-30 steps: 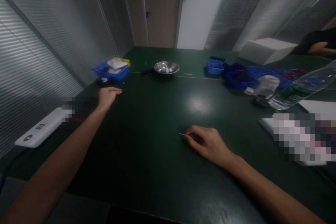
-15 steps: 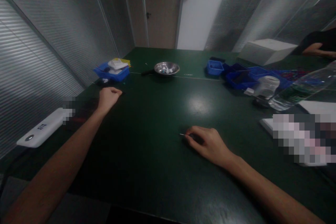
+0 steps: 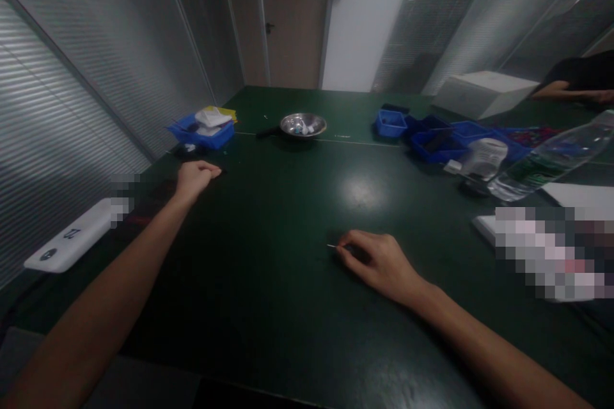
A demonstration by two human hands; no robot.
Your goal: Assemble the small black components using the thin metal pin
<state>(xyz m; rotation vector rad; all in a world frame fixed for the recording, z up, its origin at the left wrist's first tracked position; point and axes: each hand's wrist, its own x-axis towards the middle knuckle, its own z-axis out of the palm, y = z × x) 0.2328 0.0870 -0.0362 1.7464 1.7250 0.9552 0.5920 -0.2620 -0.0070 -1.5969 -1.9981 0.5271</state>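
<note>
Reaching out over the left side of the dark green table (image 3: 268, 217), my left hand (image 3: 194, 177) is closed in a pinch. A tiny dark tip shows at its fingertips, too small to name. Closer to me, my right hand (image 3: 377, 259) rests low over the table, its thumb and forefinger pressed together on a thin pale pin-like piece (image 3: 331, 245). Only the short end of that piece sticks out to the left; the rest is hidden by the fingers. A blue tray (image 3: 218, 137) with white and yellow items lies just beyond my left hand.
A metal bowl (image 3: 314, 122) with small bits stands at the back middle. Blue bins (image 3: 391, 124), a clear plastic bottle (image 3: 542, 163) and a white box (image 3: 482, 92) occupy the right. A white device (image 3: 71, 236) lies left. Another person's arm (image 3: 556, 90) shows far right.
The view has shifted very slightly. My left hand sits a touch lower relative to the blue tray; my right hand keeps its pinch in the same place.
</note>
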